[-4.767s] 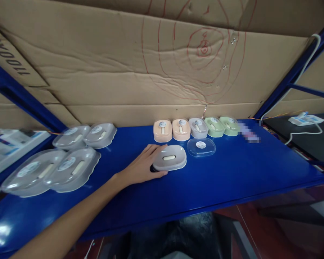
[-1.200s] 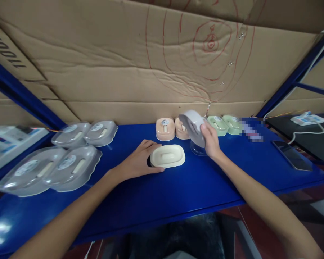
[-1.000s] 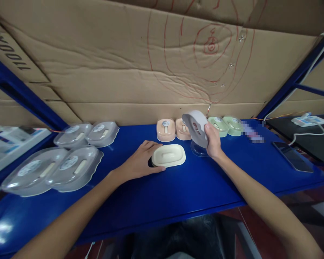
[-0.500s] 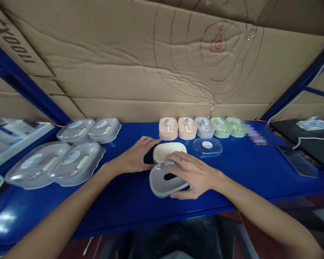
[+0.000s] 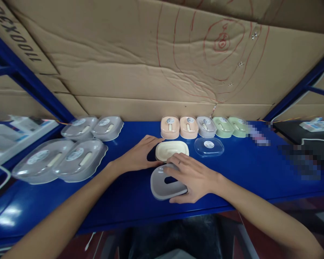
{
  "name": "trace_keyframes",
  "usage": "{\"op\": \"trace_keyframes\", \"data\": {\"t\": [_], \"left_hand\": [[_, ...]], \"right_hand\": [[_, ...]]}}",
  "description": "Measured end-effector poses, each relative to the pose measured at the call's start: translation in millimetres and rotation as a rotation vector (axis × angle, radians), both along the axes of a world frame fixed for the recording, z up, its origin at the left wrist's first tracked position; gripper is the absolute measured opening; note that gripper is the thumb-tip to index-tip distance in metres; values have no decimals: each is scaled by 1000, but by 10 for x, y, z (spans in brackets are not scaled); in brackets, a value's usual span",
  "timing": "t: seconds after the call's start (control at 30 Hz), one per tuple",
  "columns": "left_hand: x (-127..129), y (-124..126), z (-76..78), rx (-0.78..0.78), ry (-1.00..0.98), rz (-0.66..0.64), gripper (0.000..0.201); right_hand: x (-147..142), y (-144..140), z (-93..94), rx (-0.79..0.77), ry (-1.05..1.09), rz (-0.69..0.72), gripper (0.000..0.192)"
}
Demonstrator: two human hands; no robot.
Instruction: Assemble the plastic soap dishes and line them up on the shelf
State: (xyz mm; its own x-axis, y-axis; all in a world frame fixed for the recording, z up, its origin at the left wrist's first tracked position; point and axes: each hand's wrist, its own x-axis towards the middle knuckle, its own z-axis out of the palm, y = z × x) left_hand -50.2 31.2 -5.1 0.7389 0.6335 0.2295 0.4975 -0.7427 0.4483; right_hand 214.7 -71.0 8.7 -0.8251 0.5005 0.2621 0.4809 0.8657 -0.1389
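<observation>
While the right hand [image 5: 191,176] lies flat on the grey dish shell [image 5: 164,183] near the front edge of the blue desk [image 5: 245,172], grip spread over it rather than closed, the left hand [image 5: 139,156] cups the cream tray [image 5: 171,149], fingers curled on its left end. Risk: shell sits close to the edge, a push could slide it off; the two pieces nearly touch, so either may nudge the other. Clear lid [image 5: 208,146] just right of tray, row of coloured soap boxes [image 5: 205,126] behind, large grey boxes [image 5: 70,158] well left, cardboard [image 5: 151,72] backs it all
</observation>
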Motion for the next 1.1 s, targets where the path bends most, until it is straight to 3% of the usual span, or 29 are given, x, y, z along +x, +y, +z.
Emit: {"op": "trace_keyframes", "data": {"t": [0.53,0.93,1.1], "left_hand": [[1,-10,32,-22,-1,-18,79],[37,-22,0,-85,-35,28,82],[6,-14,-83,-111,-88,16,107]], "right_hand": [[41,50,43,-111,128,8,106],[63,105,1,-153,229,62,94],[176,206,73,-173,422,70,81]]}}
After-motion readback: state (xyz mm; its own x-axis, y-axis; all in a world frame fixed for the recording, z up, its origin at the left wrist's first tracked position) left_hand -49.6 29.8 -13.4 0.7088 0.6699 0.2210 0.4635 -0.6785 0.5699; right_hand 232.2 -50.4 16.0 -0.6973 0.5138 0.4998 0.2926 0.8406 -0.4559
